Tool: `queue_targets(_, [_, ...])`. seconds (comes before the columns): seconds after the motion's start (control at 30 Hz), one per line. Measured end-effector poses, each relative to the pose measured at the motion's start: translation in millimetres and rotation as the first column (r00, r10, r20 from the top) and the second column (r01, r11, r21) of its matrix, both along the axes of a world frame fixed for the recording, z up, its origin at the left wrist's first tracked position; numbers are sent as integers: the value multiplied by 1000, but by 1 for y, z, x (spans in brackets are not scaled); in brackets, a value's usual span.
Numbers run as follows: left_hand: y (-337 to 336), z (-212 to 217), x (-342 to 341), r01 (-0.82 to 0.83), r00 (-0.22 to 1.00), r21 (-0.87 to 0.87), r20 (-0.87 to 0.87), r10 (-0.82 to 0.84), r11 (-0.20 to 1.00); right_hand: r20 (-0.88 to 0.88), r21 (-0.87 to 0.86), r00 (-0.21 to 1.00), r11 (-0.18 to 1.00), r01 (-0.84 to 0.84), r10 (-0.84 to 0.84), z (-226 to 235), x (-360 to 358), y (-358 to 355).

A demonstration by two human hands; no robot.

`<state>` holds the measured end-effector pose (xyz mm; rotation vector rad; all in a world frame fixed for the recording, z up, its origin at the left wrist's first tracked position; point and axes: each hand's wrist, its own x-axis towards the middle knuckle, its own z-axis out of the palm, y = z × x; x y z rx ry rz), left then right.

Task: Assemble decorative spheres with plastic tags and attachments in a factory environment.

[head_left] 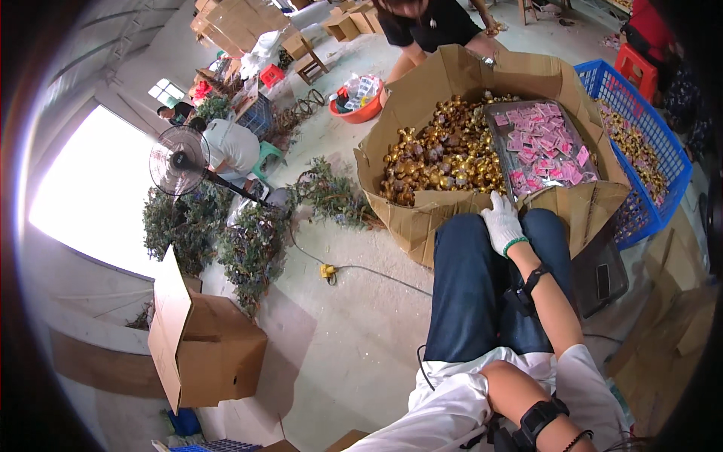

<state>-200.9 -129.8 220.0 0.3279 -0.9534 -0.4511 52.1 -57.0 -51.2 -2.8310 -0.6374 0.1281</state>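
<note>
Your shiny gold baubles (444, 154) lie heaped inside the big open cardboard box (403, 226), which stands just in front of your knees. A shallow tray (498, 139) rests in the right part of the same box, beside the heap, with many small pink cards (538, 135) scattered in it. Your right hand (503, 226), in a white knit glove with a green cuff, is at the box's near rim, close to the tray's near corner; its fingertips point toward the baubles, but you cannot tell from this view whether they grasp anything. A black band (529, 288) circles that wrist. Your left forearm (518, 390) bends toward the lower edge and its hand is out of view, so the state of those fingers cannot be told.

To the right of the box stands a blue plastic crate (642, 220) holding more gold and pink pieces, with a red stool (636, 69) behind it. Across from you, a co-worker in a black top (433, 34) sits at the box's far side. Farther left are an orange basin (363, 115), a pedestal fan (178, 160), bunches of leafy greenery (260, 248) and an open carton (222, 350).
</note>
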Motion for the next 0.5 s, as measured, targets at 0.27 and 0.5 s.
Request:
queue_targets(0.27, [29, -26, 29, -191, 978, 135, -63, 201, 972, 51, 192, 997, 979, -69, 60, 12, 0, -26])
queue_targets(0.5, [37, -54, 50, -366, 912, 274, -86, 402, 889, 111, 364, 991, 925, -107, 71, 4, 5, -36])
